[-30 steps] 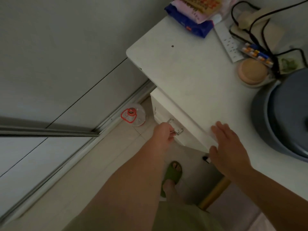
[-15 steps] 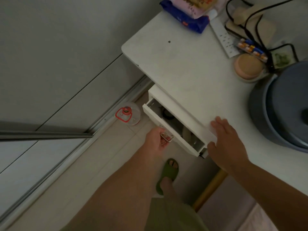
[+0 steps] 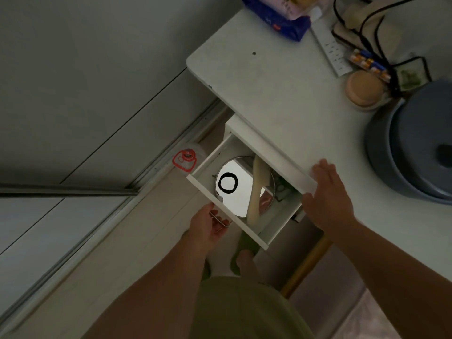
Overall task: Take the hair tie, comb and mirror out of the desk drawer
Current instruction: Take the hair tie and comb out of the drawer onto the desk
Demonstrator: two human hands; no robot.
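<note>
The white desk drawer stands pulled far out below the desk edge. Inside lies a round mirror, face up. A black hair tie rests on the mirror's left half. A cream comb lies across the mirror's right side, reaching from the drawer's back to its front. My left hand grips the drawer's metal handle from below. My right hand lies flat on the desk's front edge, just right of the drawer, holding nothing.
The white desk carries a blue lidded pot, a round tan case, a power strip, a bag with black cords and blue packets. A red-lidded container sits on the floor by the sliding-door track.
My left hand has pulled the drawer from shut to far open, uncovering the mirror, hair tie and comb. My right hand has stayed on the desk edge.
</note>
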